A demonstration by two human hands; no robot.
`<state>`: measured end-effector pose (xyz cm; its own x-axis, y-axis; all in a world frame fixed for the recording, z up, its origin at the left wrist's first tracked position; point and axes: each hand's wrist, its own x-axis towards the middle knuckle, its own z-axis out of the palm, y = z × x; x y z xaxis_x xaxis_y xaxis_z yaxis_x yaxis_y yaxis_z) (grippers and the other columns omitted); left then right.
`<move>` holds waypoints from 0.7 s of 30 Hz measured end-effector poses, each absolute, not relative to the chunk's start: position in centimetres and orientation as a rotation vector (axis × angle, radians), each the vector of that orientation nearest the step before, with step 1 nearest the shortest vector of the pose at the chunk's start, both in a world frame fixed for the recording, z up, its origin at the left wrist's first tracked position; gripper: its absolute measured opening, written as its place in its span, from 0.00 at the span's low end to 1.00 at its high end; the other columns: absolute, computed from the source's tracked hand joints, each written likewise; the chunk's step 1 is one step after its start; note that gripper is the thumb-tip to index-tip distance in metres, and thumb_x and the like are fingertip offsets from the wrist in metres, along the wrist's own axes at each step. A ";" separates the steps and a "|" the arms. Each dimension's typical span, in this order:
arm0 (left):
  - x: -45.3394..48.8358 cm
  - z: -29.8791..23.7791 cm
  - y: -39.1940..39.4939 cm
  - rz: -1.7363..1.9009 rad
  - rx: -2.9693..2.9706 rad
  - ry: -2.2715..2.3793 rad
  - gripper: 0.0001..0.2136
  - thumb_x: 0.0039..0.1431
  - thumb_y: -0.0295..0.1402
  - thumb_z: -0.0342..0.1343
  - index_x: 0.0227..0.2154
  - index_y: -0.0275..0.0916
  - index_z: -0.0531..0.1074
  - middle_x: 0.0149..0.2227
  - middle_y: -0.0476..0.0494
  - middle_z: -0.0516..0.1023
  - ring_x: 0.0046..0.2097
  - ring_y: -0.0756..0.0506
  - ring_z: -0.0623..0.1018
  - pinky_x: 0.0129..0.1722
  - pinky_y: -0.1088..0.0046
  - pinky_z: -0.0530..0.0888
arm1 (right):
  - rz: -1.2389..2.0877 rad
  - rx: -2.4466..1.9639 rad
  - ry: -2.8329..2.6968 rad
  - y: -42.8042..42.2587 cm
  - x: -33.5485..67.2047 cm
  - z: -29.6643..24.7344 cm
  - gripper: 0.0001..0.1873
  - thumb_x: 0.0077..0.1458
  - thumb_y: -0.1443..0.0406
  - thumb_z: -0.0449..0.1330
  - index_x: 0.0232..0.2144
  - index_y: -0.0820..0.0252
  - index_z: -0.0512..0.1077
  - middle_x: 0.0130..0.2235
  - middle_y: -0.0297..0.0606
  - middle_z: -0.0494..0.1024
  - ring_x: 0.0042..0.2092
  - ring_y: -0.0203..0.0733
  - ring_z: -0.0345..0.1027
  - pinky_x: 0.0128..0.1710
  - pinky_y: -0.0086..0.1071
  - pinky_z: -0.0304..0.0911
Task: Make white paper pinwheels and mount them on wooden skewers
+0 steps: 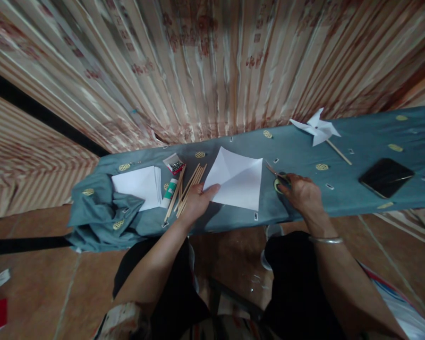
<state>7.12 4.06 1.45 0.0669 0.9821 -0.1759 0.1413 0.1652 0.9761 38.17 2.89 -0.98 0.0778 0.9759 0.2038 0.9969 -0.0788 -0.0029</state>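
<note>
My left hand (pixel 200 200) grips the left edge of a creased white square of paper (pixel 239 182), thumb on top and fingers underneath. The sheet is raised a little off the cloth. To its right, my right hand (pixel 303 192) is closed round the handles of a pair of scissors (pixel 280 182). The scissor blades point up and left toward the paper's right corner, apart from it. Just left of my left hand lie several thin wooden sticks (pixel 191 185). Beside them are a green and white glue stick (pixel 169 192) and a small open box of metal pins (pixel 175 165).
A stack of white paper (pixel 138 186) lies on the left of the grey-green tablecloth (pixel 212 224), near a bunched part of it. A white paper pinwheel (pixel 317 127) on a stick and a black phone (pixel 386 177) lie on the right. A pleated curtain (pixel 212 71) hangs behind.
</note>
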 end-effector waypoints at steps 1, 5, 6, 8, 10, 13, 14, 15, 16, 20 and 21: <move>6.9 1.5 4.3 0.978 1.240 1.333 0.16 0.49 0.45 0.63 0.30 0.35 0.79 0.31 0.43 0.81 0.35 0.43 0.78 0.34 0.70 0.73 | -0.235 -2.206 -2.029 3.0 38.1 -1.0 0.17 0.58 0.58 0.57 0.42 0.66 0.76 0.35 0.53 0.81 0.35 0.53 0.74 0.35 0.38 0.62; 6.2 2.0 5.0 1.037 1.330 1.426 0.16 0.50 0.46 0.62 0.28 0.36 0.79 0.28 0.45 0.80 0.33 0.43 0.77 0.33 0.71 0.72 | -0.174 -2.244 -1.975 3.2 37.7 -0.7 0.17 0.59 0.59 0.56 0.41 0.66 0.77 0.34 0.55 0.81 0.35 0.55 0.74 0.33 0.38 0.61; 6.0 2.1 5.2 1.048 1.351 1.449 0.16 0.50 0.46 0.62 0.28 0.36 0.79 0.27 0.45 0.79 0.32 0.44 0.77 0.32 0.71 0.72 | -0.128 -2.251 -1.944 3.3 37.6 -0.6 0.17 0.59 0.59 0.56 0.42 0.66 0.77 0.34 0.55 0.81 0.35 0.55 0.75 0.33 0.39 0.61; 5.7 2.2 5.5 1.085 1.378 1.468 0.16 0.50 0.47 0.62 0.26 0.36 0.78 0.25 0.47 0.78 0.31 0.45 0.76 0.31 0.72 0.71 | 0.006 -2.226 -1.850 3.5 37.4 -0.5 0.17 0.58 0.58 0.57 0.42 0.64 0.77 0.34 0.54 0.82 0.35 0.56 0.76 0.33 0.40 0.62; 5.4 2.1 5.8 1.144 1.372 1.440 0.15 0.51 0.46 0.62 0.26 0.37 0.78 0.25 0.47 0.77 0.30 0.46 0.75 0.31 0.72 0.71 | 0.229 -2.116 -1.680 3.8 37.1 -0.5 0.16 0.55 0.57 0.60 0.40 0.61 0.78 0.35 0.51 0.82 0.36 0.55 0.76 0.34 0.40 0.63; 5.1 2.0 6.3 1.226 1.328 1.397 0.15 0.51 0.45 0.62 0.25 0.37 0.77 0.24 0.48 0.76 0.28 0.47 0.74 0.28 0.73 0.70 | 0.729 -1.811 -1.265 4.1 36.3 -0.7 0.18 0.48 0.53 0.66 0.37 0.58 0.78 0.34 0.45 0.82 0.35 0.50 0.76 0.30 0.36 0.64; 4.9 2.0 6.5 1.258 1.310 1.399 0.15 0.51 0.45 0.62 0.24 0.36 0.77 0.23 0.49 0.75 0.27 0.48 0.73 0.27 0.74 0.70 | 0.896 -1.688 -1.127 4.1 35.9 -0.8 0.19 0.45 0.53 0.68 0.37 0.58 0.77 0.34 0.43 0.82 0.34 0.48 0.76 0.28 0.35 0.64; 4.8 2.1 6.6 1.291 1.294 1.407 0.15 0.50 0.45 0.62 0.24 0.36 0.77 0.23 0.49 0.75 0.26 0.48 0.73 0.26 0.74 0.70 | 1.046 -1.569 -1.018 4.1 35.3 -0.8 0.21 0.43 0.52 0.70 0.37 0.57 0.77 0.34 0.42 0.82 0.33 0.46 0.76 0.25 0.33 0.63; 4.6 2.3 6.8 1.328 1.275 1.418 0.15 0.50 0.45 0.62 0.24 0.36 0.77 0.23 0.48 0.76 0.27 0.48 0.73 0.26 0.74 0.70 | 1.176 -1.461 -0.945 3.9 34.7 -0.9 0.21 0.41 0.52 0.71 0.36 0.57 0.77 0.34 0.40 0.82 0.33 0.44 0.75 0.24 0.31 0.63; 3.7 2.9 7.3 1.429 1.209 1.457 0.16 0.49 0.45 0.63 0.29 0.35 0.79 0.25 0.47 0.78 0.28 0.48 0.75 0.28 0.74 0.72 | 1.526 -1.206 -0.970 2.5 31.9 -0.5 0.23 0.44 0.48 0.70 0.37 0.55 0.78 0.34 0.39 0.81 0.32 0.39 0.73 0.26 0.29 0.65; 3.5 3.1 7.3 1.434 1.196 1.468 0.16 0.49 0.44 0.63 0.29 0.34 0.79 0.25 0.47 0.77 0.27 0.48 0.74 0.27 0.74 0.71 | 1.576 -1.177 -1.010 2.1 31.3 -0.3 0.24 0.44 0.47 0.70 0.38 0.56 0.78 0.34 0.40 0.81 0.32 0.39 0.72 0.26 0.29 0.66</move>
